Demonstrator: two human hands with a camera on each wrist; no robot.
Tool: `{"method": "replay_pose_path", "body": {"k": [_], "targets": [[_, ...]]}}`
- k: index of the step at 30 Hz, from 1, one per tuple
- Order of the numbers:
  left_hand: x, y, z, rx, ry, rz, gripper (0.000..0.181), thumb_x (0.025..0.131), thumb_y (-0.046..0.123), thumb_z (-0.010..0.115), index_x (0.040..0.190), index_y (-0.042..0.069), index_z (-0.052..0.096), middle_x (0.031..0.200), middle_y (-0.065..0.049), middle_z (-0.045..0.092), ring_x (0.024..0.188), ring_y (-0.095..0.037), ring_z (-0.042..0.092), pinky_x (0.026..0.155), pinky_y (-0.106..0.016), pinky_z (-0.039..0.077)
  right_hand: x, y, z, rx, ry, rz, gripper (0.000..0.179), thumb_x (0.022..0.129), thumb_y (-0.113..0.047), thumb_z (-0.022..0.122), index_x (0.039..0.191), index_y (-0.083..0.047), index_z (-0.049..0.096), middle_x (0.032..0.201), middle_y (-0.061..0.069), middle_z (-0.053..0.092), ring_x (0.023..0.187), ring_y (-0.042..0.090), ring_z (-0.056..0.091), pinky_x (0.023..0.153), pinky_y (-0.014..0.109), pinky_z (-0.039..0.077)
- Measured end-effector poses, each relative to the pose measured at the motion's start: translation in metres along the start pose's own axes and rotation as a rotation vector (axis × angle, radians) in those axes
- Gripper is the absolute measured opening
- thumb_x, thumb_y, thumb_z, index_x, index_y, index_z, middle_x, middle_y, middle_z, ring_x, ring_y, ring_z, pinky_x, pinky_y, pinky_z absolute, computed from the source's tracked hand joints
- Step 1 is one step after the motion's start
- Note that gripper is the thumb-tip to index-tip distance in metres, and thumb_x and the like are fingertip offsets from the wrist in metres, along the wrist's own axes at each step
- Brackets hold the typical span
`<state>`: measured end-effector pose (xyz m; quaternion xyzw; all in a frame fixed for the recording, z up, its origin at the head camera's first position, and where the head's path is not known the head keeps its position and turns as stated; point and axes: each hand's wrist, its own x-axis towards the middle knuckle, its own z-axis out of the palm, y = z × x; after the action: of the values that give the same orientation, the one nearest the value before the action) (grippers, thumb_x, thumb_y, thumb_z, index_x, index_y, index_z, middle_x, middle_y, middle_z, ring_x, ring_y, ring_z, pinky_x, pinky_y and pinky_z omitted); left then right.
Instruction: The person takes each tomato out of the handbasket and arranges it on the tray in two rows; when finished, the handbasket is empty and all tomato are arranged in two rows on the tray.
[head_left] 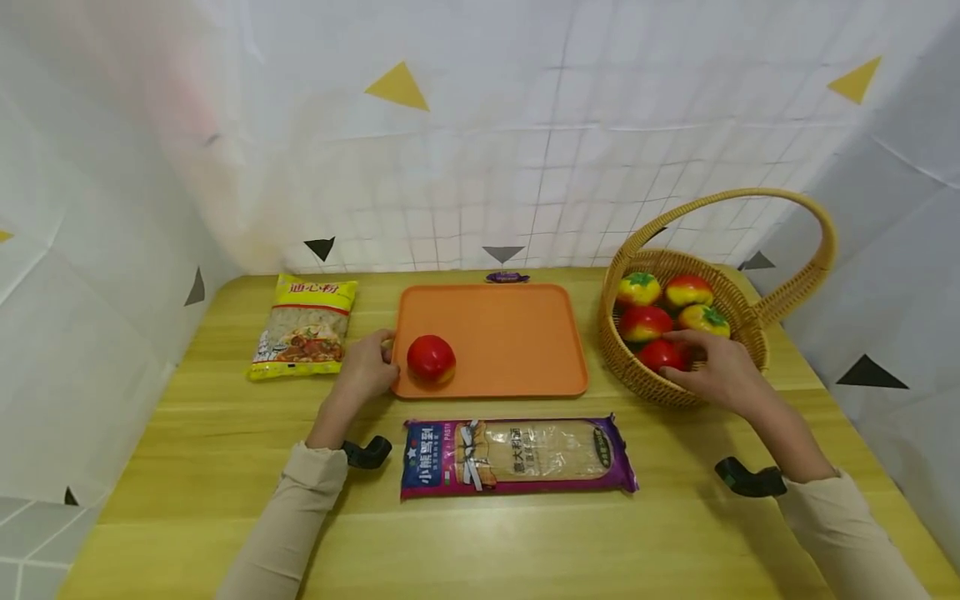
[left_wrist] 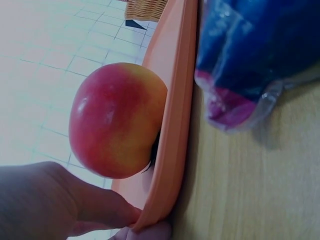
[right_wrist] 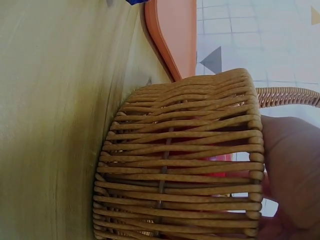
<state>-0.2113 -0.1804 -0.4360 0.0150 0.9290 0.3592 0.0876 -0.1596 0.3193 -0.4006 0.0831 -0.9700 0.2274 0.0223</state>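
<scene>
An orange tray (head_left: 510, 342) lies on the table, and my left hand (head_left: 367, 364) pinches its left rim between thumb and fingers. One glossy red-and-yellow fruit (head_left: 431, 359) rests on the tray, near that hand; the left wrist view shows the same fruit (left_wrist: 117, 120) large. On the right stands a wicker basket (head_left: 637, 379) with a tall handle. My right hand (head_left: 712, 367) reaches over its front rim, thumb and fingers around a red fruit (head_left: 660, 356) inside. From the right wrist, the basket's wall (right_wrist: 185, 165) hides most of that fruit and the fingertips.
Several more red-and-yellow fruits with green tops (head_left: 702, 319) fill the basket. A purple pasta packet (head_left: 517, 456) lies in front of the tray. To the left is a yellow macaroni bag (head_left: 303, 327). Behind the tray sits a small purple-wrapped item (head_left: 507, 277), close to the white backdrop (head_left: 480, 167).
</scene>
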Motion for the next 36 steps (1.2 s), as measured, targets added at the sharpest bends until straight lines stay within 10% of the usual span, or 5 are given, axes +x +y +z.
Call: {"method": "replay_pose_path", "body": {"k": [22,36], "targets": [[-0.001,-0.002,0.002,-0.003,0.016,0.015,0.061,0.085,0.001,0.063,0.144,0.0,0.048,0.084,-0.012,0.056,0.065,-0.023,0.053,0.054,-0.03,0.042,-0.006,0.002,0.002,0.089,0.118,-0.002,0.063,0.085,-0.033,0.079,0.135,0.0,0.059,0.126,0.029,0.057,0.105,0.045,0.055,0.075,0.059,0.048],[-0.001,0.0,0.002,0.013,0.025,0.014,0.06,0.087,0.002,0.064,0.144,0.0,0.048,0.088,-0.012,0.056,0.07,-0.024,0.054,0.056,-0.03,0.042,-0.013,-0.024,-0.018,0.214,0.214,0.025,0.071,0.086,-0.026,0.079,0.142,0.003,0.048,0.13,0.03,0.051,0.105,0.05,0.058,0.068,0.002,0.039]]}}
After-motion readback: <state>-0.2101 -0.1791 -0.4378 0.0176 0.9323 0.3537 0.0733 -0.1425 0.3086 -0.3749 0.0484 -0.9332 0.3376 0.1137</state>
